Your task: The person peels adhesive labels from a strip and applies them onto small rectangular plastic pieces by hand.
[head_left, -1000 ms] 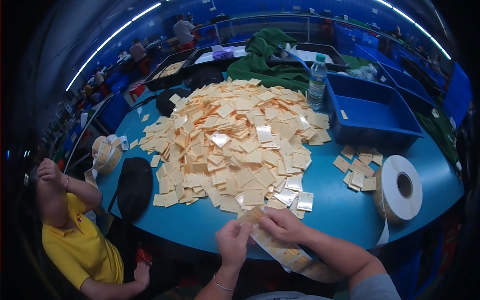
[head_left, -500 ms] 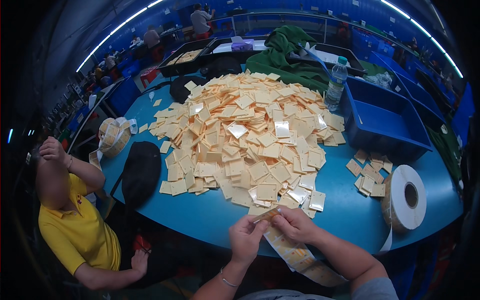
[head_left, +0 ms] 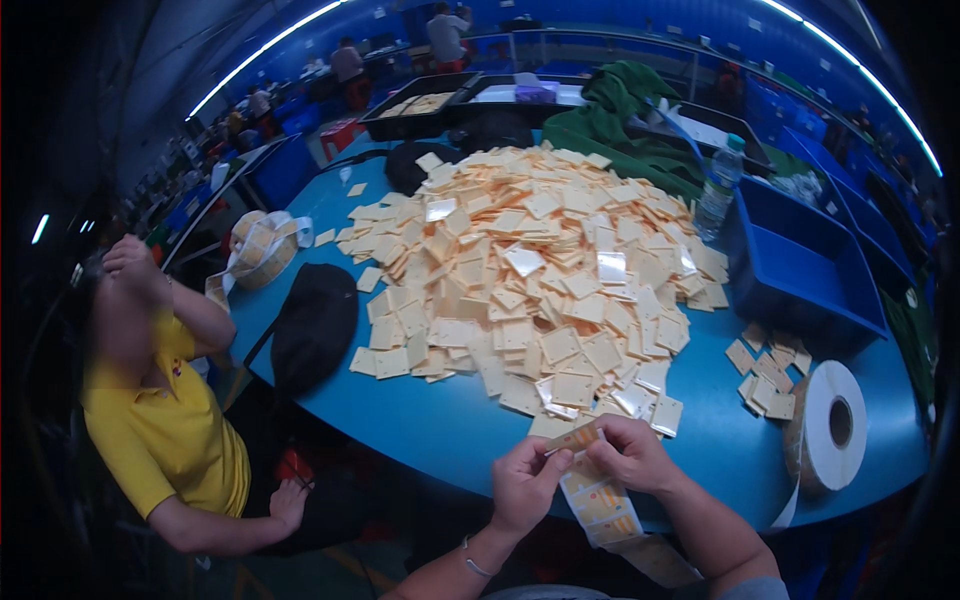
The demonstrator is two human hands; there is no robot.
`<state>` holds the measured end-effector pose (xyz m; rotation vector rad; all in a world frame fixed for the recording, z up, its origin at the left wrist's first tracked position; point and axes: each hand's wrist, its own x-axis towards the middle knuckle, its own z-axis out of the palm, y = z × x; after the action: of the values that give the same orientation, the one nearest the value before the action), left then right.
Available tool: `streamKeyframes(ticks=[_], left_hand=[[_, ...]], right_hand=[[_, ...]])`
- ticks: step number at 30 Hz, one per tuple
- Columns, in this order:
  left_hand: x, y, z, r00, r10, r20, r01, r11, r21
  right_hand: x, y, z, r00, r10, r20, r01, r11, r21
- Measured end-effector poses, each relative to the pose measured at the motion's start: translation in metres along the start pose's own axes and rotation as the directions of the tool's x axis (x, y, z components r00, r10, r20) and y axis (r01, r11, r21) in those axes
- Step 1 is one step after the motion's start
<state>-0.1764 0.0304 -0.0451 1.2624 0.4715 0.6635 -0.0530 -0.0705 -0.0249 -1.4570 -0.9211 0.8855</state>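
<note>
Just off the near table edge, my left hand and my right hand are close together, both closed on the upper end of a label strip. Thumbs and fingertips pinch its tan top part; whether a plate lies under it I cannot tell. The strip is tan with orange markings and hangs below my right hand, bending toward my right forearm. Beyond my fingers spreads a large heap of cream plastic plates, flat squares with small holes, some shiny. To the right stands a label roll, its loose end hanging over the edge.
Several tan plates lie beside a blue bin and a water bottle. A black bag and another label roll are at left. A person in yellow sits there. Green cloth and black trays stand behind.
The whole view has shifted, so the table and heap sit farther right. My hands keep their pinch on the strip, which hangs a little straighter beneath them.
</note>
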Motion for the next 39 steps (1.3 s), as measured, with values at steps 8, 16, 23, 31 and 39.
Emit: streamKeyframes(ticks=[8, 16, 23, 31, 39], left_hand=[[-0.001, 0.0, -0.01, 0.987, 0.156, 0.03, -0.159, 0.962, 0.221], [0.003, -0.004, -0.016, 0.977, 0.211, 0.042, -0.214, 0.933, 0.289], [0.0, -0.006, -0.013, 0.994, 0.108, 0.017, -0.109, 0.964, 0.243], [0.017, 0.018, -0.047, 0.972, 0.221, 0.077, -0.234, 0.913, 0.334], [0.104, 0.053, -0.164, 0.89, 0.456, 0.025, -0.122, 0.184, 0.975]], right_hand=[[-0.001, -0.002, 0.006, 0.984, 0.12, 0.131, -0.132, 0.988, 0.085], [0.006, 0.012, 0.006, 0.995, 0.09, 0.053, -0.094, 0.991, 0.093], [0.004, 0.01, 0.013, 0.994, 0.108, -0.037, -0.107, 0.994, 0.032], [0.007, -0.008, 0.012, 0.996, 0.073, -0.053, -0.076, 0.995, -0.062], [0.006, 0.013, 0.002, 0.996, 0.082, 0.02, -0.081, 0.996, -0.025]])
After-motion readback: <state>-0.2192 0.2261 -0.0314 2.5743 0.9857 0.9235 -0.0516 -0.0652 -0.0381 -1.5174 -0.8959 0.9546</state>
